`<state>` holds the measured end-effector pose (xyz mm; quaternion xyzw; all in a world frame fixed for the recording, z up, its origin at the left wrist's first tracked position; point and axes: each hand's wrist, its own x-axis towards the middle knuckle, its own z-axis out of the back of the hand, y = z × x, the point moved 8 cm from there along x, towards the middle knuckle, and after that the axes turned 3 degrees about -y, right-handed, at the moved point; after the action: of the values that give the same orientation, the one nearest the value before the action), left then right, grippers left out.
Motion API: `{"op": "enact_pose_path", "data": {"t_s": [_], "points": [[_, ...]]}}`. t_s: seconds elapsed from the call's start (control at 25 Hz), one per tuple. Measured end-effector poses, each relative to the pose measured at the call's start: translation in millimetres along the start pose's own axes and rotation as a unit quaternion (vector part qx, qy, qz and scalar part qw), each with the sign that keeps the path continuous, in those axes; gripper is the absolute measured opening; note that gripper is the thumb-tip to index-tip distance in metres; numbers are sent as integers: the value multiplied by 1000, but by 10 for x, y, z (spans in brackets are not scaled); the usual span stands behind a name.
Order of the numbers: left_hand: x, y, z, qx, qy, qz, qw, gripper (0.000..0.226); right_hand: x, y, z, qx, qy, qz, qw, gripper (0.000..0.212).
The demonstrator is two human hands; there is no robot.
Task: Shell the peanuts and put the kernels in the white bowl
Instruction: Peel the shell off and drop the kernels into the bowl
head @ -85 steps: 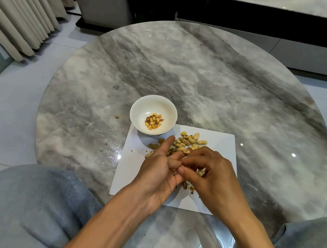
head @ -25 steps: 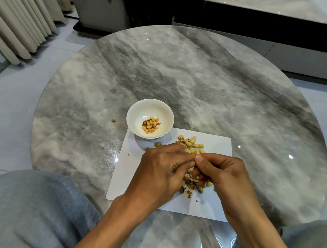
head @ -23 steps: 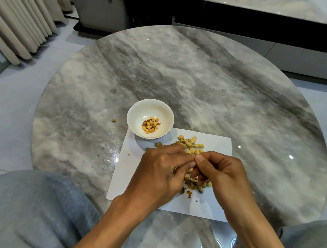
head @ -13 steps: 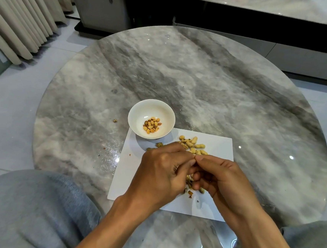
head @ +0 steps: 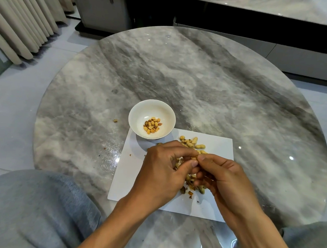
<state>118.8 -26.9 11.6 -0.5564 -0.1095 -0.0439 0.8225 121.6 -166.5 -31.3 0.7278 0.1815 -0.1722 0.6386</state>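
A small white bowl [head: 138, 112] holding several shelled kernels [head: 152, 125] stands at the far left corner of a white paper sheet [head: 126, 171]. Whole peanuts [head: 193, 143] lie on the sheet just beyond my hands. My left hand [head: 161, 170] and my right hand [head: 224, 176] meet above the sheet, fingertips together, pinching one peanut [head: 194, 157] between them. Broken shells [head: 192, 187] lie on the paper beneath my hands, partly hidden by my fingers.
The sheet and bowl sit on a round grey marble table [head: 200, 83]. A shell crumb [head: 115, 121] lies left of the bowl. My grey-trousered knees [head: 27, 207] are at the near edge. A low cabinet [head: 261, 43] stands behind the table, curtains [head: 21, 17] at far left.
Both hands stayed together over the sheet, working the peanut between the fingertips. My right hand's fingers have curled in more, and a few shell bits lie under them.
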Motion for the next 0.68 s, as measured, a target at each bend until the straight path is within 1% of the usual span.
{"op": "enact_pose_path", "data": {"t_s": [0.12,0.2,0.24,0.32,0.44,0.56,0.64,0.68], "points": [[-2,-6,6,11,-7,-6,1000,20,-10,56,-1,-38,-18,35,999,26],[-4,-22,19,14,-13,3,1000,18,-18,51,-15,-23,-17,22,999,26],[-4,-6,24,4,-16,24,1000,15,-20,38,-19,-12,-16,9,1000,26],[-5,84,1,-39,-5,92,995,10,-12,-14,-37,16,-8,-24,1000,25],[-37,221,-31,-91,8,180,979,5,-1,-129,-80,71,5,-80,994,22],[-68,316,-54,-134,16,239,962,13,-11,-241,-134,109,10,-120,987,23],[-107,365,-97,-174,27,293,940,18,-28,-286,-177,127,8,-135,983,25],[-133,389,-124,-207,29,330,921,20,-33,-299,-189,131,6,-138,982,25]]}}
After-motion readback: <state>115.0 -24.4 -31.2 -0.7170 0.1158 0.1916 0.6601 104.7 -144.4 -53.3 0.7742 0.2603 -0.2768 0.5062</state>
